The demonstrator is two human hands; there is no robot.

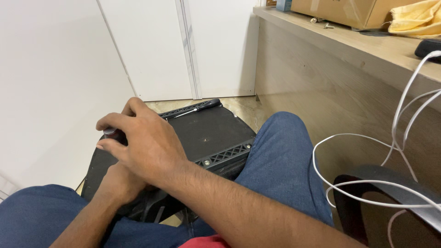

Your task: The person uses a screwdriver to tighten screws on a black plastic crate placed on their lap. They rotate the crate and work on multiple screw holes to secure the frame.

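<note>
A black flat device (206, 133) with ribbed plastic edges rests between my knees, tilted toward me. My right hand (142, 147) reaches across it and is closed around a small tool with a dark and red handle (111, 132) at the device's left edge. My left hand (120, 183) lies underneath the right one, pressed against the device's near left side; its fingers are hidden. A black screwdriver (195, 109) lies loose along the device's far edge.
A wooden desk (349, 46) stands at the right with a cardboard box (340, 11), a yellow cloth (415, 20) and small screws on top. White cables (399, 138) hang over a dark chair arm (390, 183). White cabinet doors (183, 46) stand ahead.
</note>
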